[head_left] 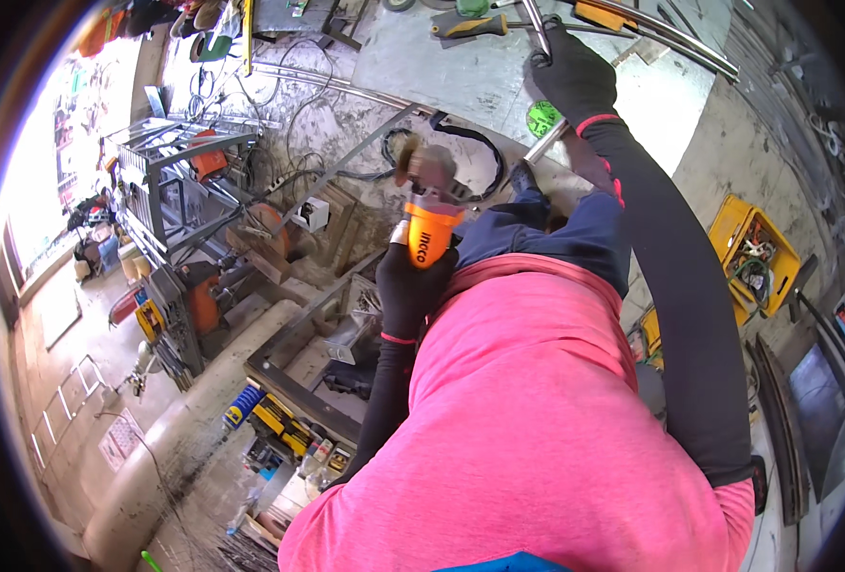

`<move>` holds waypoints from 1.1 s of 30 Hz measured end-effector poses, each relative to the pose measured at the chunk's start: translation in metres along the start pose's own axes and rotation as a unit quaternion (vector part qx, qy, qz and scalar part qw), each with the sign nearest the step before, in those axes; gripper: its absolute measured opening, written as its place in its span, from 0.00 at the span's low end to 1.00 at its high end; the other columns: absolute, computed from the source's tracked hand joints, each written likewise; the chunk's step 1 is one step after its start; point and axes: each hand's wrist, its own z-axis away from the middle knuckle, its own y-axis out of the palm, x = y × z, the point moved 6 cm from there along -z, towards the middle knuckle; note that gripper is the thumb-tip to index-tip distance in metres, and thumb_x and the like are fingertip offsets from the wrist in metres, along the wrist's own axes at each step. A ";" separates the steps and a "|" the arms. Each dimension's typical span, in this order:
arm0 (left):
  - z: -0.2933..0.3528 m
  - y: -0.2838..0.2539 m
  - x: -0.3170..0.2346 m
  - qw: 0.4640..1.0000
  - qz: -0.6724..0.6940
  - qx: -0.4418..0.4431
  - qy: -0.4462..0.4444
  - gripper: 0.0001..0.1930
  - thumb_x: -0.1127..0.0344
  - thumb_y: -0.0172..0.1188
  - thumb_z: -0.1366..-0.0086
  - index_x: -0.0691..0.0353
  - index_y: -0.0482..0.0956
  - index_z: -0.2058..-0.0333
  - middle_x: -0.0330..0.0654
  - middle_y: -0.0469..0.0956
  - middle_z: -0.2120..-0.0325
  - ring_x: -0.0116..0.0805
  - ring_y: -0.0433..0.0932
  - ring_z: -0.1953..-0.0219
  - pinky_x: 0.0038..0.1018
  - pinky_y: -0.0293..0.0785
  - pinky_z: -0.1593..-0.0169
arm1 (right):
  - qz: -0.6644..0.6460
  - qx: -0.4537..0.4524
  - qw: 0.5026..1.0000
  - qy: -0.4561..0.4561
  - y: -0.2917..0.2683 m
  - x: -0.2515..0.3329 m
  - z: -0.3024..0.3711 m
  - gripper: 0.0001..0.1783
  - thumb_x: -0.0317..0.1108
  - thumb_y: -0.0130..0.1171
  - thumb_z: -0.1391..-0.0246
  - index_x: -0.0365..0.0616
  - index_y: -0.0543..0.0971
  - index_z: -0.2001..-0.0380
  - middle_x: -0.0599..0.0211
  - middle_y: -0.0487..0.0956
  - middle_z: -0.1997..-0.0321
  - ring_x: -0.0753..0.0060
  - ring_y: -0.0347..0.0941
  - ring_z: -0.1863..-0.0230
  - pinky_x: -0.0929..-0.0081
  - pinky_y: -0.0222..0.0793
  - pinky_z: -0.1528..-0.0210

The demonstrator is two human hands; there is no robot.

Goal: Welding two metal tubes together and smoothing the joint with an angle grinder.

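Observation:
My left hand [415, 286], in a black glove, is wrapped round the body of an orange angle grinder [429, 229]. The grinder's head points away from me, and a brown, blurred wheel [406, 160] sits at its left side. Farther off to the right, my black-gloved right hand [575, 76] is closed on a shiny metal tube [538, 24]. Another stretch of shiny tube [545, 143] shows below that hand; whether the two are joined is hidden. Beside it lies a round green disc [542, 117]. A gap separates the grinder from the tubes.
A pale metal sheet [499, 71] covers the far work area, with a yellow-and-grey-handled tool [470, 27] on it. Grey metal frames [160, 181] stand at left. Black cable [484, 143] curls beyond the grinder. A yellow crate [782, 276] of parts is at right.

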 end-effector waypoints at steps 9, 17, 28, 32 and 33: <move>0.009 -0.023 0.069 0.961 0.238 -0.095 -0.108 0.23 0.72 0.71 0.37 0.67 0.78 0.43 0.36 0.84 0.64 0.21 0.80 0.67 0.23 0.78 0.61 | 0.061 -0.068 0.995 -0.027 -0.059 -0.023 -0.030 0.28 0.55 0.63 0.39 0.60 0.80 0.38 0.58 0.88 0.59 0.44 0.85 0.56 0.49 0.79 0.54; 0.012 -0.031 0.076 0.942 0.286 -0.124 -0.121 0.22 0.73 0.67 0.36 0.68 0.79 0.43 0.33 0.83 0.65 0.21 0.79 0.67 0.22 0.77 0.62 | 0.085 -0.022 0.995 -0.056 -0.060 -0.022 -0.034 0.24 0.52 0.61 0.35 0.61 0.82 0.39 0.55 0.87 0.56 0.42 0.84 0.55 0.48 0.79 0.53; -0.032 -0.035 0.068 0.931 0.346 -0.108 -0.050 0.16 0.72 0.70 0.37 0.66 0.81 0.51 0.34 0.82 0.68 0.21 0.78 0.70 0.24 0.74 0.66 | 0.043 0.022 0.965 -0.257 -0.091 0.001 0.017 0.20 0.32 0.67 0.45 0.51 0.85 0.47 0.56 0.85 0.58 0.47 0.81 0.54 0.54 0.77 0.50; -0.046 -0.040 0.058 0.936 0.337 -0.092 -0.039 0.17 0.70 0.72 0.38 0.66 0.81 0.51 0.33 0.82 0.69 0.20 0.77 0.72 0.24 0.73 0.68 | 0.111 -0.008 0.958 -0.263 -0.084 0.023 0.037 0.20 0.35 0.68 0.45 0.54 0.86 0.47 0.59 0.84 0.52 0.49 0.80 0.50 0.52 0.75 0.47; -0.051 -0.043 0.054 0.939 0.332 -0.086 -0.040 0.18 0.70 0.71 0.37 0.67 0.80 0.49 0.34 0.82 0.68 0.21 0.78 0.70 0.24 0.74 0.66 | 0.127 -0.054 0.953 -0.270 -0.082 0.033 0.044 0.21 0.35 0.68 0.45 0.54 0.86 0.47 0.60 0.83 0.50 0.49 0.79 0.48 0.50 0.75 0.45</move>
